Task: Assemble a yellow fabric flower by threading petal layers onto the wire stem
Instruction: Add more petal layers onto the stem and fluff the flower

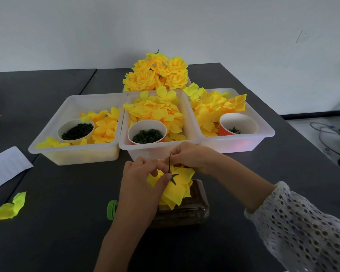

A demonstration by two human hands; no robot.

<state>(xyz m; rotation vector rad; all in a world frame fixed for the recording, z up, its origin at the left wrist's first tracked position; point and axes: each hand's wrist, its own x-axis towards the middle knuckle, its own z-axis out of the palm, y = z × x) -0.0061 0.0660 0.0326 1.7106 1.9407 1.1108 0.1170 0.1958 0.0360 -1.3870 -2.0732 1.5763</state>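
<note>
Left hand point(143, 181): raised above the near middle of the worktop point(67, 222), back of the hand toward the camera, forearm bare and rising from the near edge. Fingers curled; thumb and forefinger meet in a pinching grip at the base of the stem point(169, 162), against the flower point(177, 189).

Right hand point(192, 158): just beyond the left, slightly higher, palm turned down and away. Fingers curled inward, fingertips closing on the stem near its upper part. Wrist bent; forearm bare to the mid-forearm, entering from the near right corner. Sleeve point(302, 228): white open knit, covering the arm from there back.

Both hands close together, nearly touching at the stem.
</note>
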